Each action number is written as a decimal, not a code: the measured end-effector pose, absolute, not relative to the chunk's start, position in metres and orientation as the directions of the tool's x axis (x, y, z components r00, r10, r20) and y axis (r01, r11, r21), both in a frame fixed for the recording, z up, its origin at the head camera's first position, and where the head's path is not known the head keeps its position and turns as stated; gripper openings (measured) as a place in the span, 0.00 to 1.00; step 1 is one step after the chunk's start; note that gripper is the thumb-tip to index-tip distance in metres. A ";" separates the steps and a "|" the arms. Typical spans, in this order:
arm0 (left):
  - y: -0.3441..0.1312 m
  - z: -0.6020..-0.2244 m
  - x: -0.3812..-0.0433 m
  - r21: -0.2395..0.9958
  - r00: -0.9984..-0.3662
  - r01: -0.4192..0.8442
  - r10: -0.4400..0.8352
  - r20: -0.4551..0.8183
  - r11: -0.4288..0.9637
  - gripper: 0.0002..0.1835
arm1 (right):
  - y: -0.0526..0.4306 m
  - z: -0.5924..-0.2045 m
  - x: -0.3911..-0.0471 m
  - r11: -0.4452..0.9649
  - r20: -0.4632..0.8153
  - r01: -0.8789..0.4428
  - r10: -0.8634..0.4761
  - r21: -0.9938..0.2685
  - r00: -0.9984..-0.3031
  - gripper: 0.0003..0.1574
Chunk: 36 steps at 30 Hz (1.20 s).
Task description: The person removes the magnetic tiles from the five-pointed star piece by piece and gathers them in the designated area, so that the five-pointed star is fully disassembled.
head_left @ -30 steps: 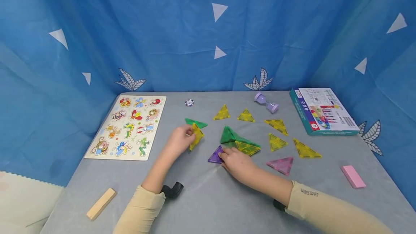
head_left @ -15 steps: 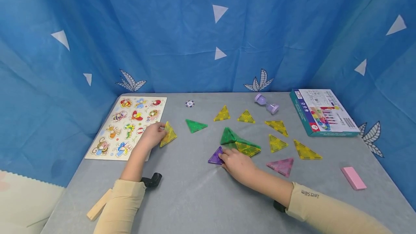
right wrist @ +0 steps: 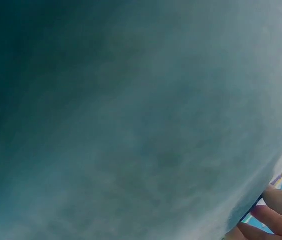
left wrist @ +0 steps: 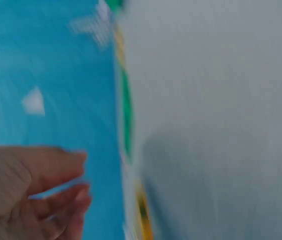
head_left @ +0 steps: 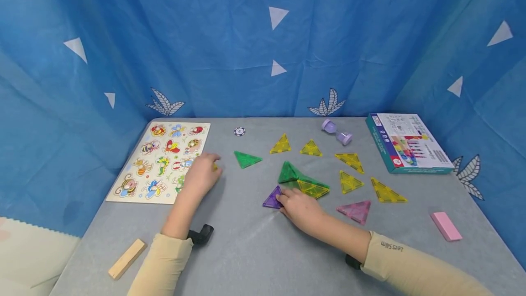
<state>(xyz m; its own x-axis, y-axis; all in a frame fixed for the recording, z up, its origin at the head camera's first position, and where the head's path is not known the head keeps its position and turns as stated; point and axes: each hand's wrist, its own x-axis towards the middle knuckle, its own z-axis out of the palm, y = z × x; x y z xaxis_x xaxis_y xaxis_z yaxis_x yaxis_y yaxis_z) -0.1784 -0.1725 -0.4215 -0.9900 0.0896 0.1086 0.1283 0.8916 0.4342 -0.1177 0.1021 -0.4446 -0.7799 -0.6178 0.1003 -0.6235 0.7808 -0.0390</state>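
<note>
In the head view my left hand (head_left: pixel 202 172) hovers by the right edge of the puzzle board, its fingers free. A yellow triangular magnetic tile (head_left: pixel 215 167) lies on the table, mostly hidden behind that hand; the left wrist view shows the bare fingers (left wrist: pixel 71 167) apart from it. My right hand (head_left: pixel 302 207) pinches a purple triangular magnetic tile (head_left: pixel 271 198) at its right corner, low at the table. Just behind it are joined green tiles (head_left: pixel 287 172) with a yellow tile (head_left: pixel 313 188) against them. A separate green triangle (head_left: pixel 247 159) lies flat between the hands.
Several yellow triangles (head_left: pixel 386 191) and a pink triangle (head_left: pixel 355 211) lie at the right. An hourglass (head_left: pixel 337 131), a box (head_left: pixel 411 143) and a poker chip (head_left: pixel 239 131) stand farther back. A picture puzzle board (head_left: pixel 135 161), wooden block (head_left: pixel 127 259) and pink block (head_left: pixel 446 226) lie around the sides.
My left hand carried the yellow triangle leftward from beside the green one, set it down near the puzzle board and let go. The right hand stayed at the purple tile.
</note>
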 end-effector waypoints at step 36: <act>-0.081 -0.438 -0.147 0.405 -0.840 0.457 0.534 -0.095 0.792 0.25 | 0.146 -0.413 -0.144 0.910 0.062 -0.347 -0.342 -0.225 -0.937 0.27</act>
<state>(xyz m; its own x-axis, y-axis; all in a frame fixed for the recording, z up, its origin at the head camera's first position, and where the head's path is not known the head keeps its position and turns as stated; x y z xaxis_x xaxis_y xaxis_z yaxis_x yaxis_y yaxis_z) -0.1472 -0.0811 -0.4379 -0.8401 0.5339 -0.0953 0.4572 0.7917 0.4052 -0.1437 0.1460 -0.4133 -0.9375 -0.3425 0.0622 -0.3475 0.9103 -0.2248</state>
